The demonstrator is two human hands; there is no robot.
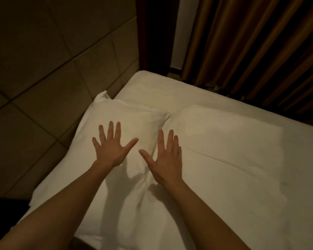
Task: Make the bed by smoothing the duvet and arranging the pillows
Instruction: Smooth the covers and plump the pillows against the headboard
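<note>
A white pillow (126,123) lies at the head of the bed against the padded headboard. A second white pillow (105,201) lies nearer to me, partly under my forearms. My left hand (110,147) is spread flat, palm down, over the far pillow. My right hand (164,159) is spread flat at that pillow's right edge, where it meets the white duvet (242,159). The duvet covers the bed to the right, with a shallow crease running across it. Both hands hold nothing.
A padded tan headboard (52,60) with square panels fills the left. Brown curtains (260,42) hang along the bed's far side. A dark wooden post (152,33) stands at the bed's far corner. Bare white sheet (152,87) shows beyond the pillow.
</note>
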